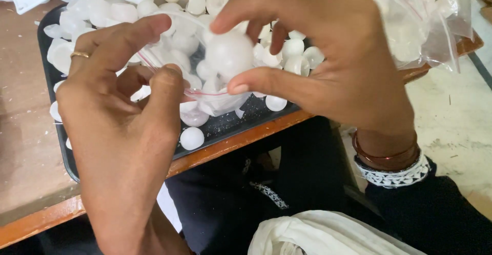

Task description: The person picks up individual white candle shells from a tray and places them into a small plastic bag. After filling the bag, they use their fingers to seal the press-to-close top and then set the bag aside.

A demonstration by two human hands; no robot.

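Head view: I see the left hand (120,117) pinching the mouth of a small clear plastic zip bag with a red seal line (205,93), while the right hand (328,55) is clamped by thumb and forefinger on a white rounded plastic dome piece (229,52) held at the bag opening, above the black tray (51,76) of loose white dome pieces (192,138) on the brown wooden counter (25,147). I judge the step to be bagging one piece; seating it calls for the mouth kept wide.
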